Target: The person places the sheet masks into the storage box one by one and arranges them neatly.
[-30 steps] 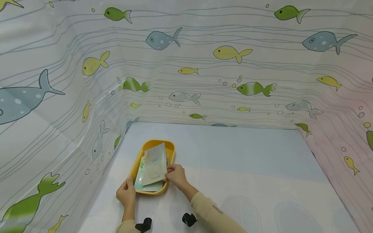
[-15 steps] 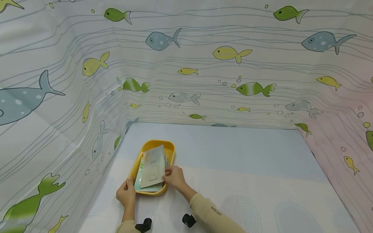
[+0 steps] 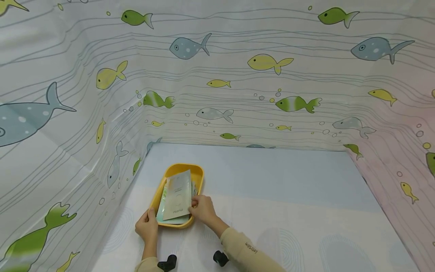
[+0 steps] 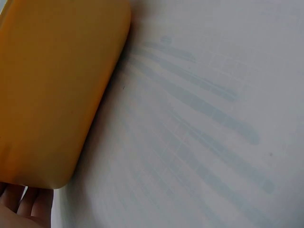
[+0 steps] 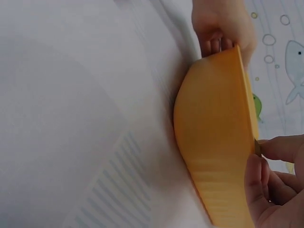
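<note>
A yellow plastic tray with rounded corners stands on the left part of the table. On top of its contents lies a pale flat sachet with lettering near its lower edge. Under that sachet a light green packet shows. My left hand grips the tray's near left rim, its fingers outside the wall in the left wrist view. At the tray's right side, my right hand pinches the sachet's lower right edge. Only a small corner of the sachet shows above the rim in the right wrist view.
The pale table stretches to the right and behind the tray. Fish-printed curtain walls enclose it at the back and sides. Two black wrist-worn devices, one near each sleeve, show at the bottom.
My right hand has shifted slightly down and left with the sachet, which now lies a little lower and straighter in the tray. The left hand and the tray have stayed put.
</note>
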`<control>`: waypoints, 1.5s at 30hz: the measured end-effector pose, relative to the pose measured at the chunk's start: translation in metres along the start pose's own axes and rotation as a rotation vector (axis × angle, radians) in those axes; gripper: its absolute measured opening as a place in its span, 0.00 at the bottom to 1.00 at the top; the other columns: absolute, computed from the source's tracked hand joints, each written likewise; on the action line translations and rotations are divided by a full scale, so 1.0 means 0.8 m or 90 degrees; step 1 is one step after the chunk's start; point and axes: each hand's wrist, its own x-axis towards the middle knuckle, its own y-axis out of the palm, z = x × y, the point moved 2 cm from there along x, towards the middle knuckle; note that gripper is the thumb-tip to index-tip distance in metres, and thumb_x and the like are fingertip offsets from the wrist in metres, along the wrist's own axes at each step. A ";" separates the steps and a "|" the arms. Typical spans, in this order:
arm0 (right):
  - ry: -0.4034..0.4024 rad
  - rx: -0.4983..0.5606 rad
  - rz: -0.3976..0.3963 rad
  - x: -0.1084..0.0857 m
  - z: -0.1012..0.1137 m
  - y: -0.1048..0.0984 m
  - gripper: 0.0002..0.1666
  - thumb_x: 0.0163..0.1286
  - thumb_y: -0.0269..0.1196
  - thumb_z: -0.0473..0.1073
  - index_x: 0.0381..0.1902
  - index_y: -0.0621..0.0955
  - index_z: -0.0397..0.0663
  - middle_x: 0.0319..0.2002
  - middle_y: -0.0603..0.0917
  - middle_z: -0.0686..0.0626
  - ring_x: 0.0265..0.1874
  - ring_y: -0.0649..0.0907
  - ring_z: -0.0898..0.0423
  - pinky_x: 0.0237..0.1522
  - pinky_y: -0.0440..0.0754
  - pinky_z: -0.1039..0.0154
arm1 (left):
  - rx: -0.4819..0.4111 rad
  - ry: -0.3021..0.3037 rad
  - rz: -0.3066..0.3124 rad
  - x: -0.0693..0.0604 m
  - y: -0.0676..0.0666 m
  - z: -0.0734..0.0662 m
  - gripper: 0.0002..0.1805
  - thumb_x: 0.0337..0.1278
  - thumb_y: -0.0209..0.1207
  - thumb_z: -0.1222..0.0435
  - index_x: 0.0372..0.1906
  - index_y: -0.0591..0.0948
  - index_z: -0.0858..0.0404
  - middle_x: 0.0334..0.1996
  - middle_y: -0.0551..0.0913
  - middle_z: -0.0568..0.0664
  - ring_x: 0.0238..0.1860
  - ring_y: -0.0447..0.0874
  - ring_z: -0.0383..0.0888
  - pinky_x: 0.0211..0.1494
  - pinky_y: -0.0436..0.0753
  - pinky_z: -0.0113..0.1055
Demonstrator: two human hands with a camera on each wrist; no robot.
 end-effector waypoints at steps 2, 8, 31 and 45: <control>-0.012 -0.013 0.003 0.000 0.000 0.001 0.12 0.50 0.66 0.33 0.36 0.85 0.36 0.23 0.85 0.52 0.23 0.78 0.64 0.25 0.73 0.75 | 0.001 -0.001 0.002 0.000 0.000 0.000 0.17 0.60 0.55 0.64 0.43 0.82 0.76 0.40 0.82 0.69 0.27 0.64 0.11 0.31 0.66 0.11; -0.026 -0.022 0.008 -0.004 0.001 0.001 0.15 0.51 0.66 0.32 0.40 0.84 0.34 0.25 0.86 0.50 0.28 0.82 0.60 0.28 0.75 0.75 | 0.004 -0.008 0.006 -0.001 0.000 0.001 0.18 0.60 0.55 0.63 0.44 0.82 0.75 0.41 0.82 0.68 0.27 0.63 0.11 0.32 0.66 0.11; -0.028 0.067 0.019 -0.009 -0.002 0.003 0.18 0.51 0.66 0.29 0.43 0.81 0.31 0.31 0.86 0.44 0.22 0.76 0.63 0.25 0.73 0.74 | -0.010 -0.018 0.003 0.003 0.001 -0.001 0.17 0.59 0.55 0.63 0.43 0.82 0.76 0.42 0.81 0.69 0.26 0.64 0.12 0.32 0.66 0.11; -0.023 0.124 0.044 -0.016 -0.016 0.002 0.21 0.53 0.68 0.30 0.47 0.80 0.32 0.36 0.86 0.43 0.23 0.74 0.66 0.26 0.74 0.73 | -0.009 -0.024 0.012 -0.002 0.000 -0.001 0.18 0.60 0.55 0.63 0.43 0.82 0.76 0.42 0.81 0.69 0.26 0.64 0.12 0.32 0.66 0.11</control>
